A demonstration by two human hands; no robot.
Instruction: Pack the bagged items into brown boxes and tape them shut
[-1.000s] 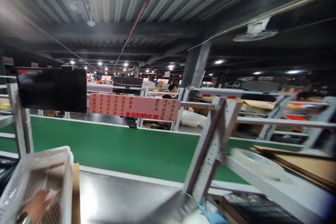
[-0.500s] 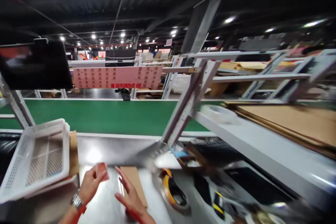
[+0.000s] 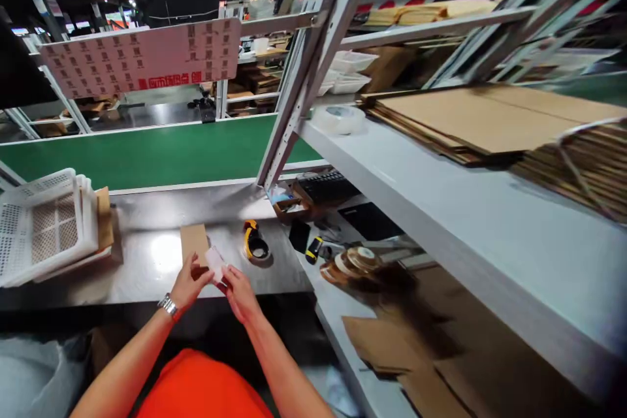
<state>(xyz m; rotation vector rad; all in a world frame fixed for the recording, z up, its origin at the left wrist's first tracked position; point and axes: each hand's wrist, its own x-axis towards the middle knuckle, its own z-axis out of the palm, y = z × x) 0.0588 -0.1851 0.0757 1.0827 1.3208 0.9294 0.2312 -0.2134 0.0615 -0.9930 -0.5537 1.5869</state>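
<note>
A small pale pink slip (image 3: 214,261), too small to read, is held up between my two hands above the front of the metal table. My left hand (image 3: 187,286), with a silver watch at its wrist, pinches the slip's lower left side. On its right edge, the fingertips of my right hand (image 3: 239,292) are closed. Just behind the hands lies a flat brown cardboard piece (image 3: 192,239), partly covered by my left fingers. A yellow and black tape dispenser (image 3: 253,243) rests to the right, apart from both hands.
Stacked white baskets (image 3: 88,215) stand at the left of the metal table (image 3: 147,209). A green conveyor belt (image 3: 171,153) runs behind. At right, a white shelf (image 3: 421,176) carries cardboard sheets (image 3: 499,117). Beneath are a keyboard (image 3: 328,187), tape rolls (image 3: 355,261) and more cardboard.
My right hand, open and apart from the slip before, has come to its edge. The slip was in my left hand alone. My view has tilted down and turned right.
</note>
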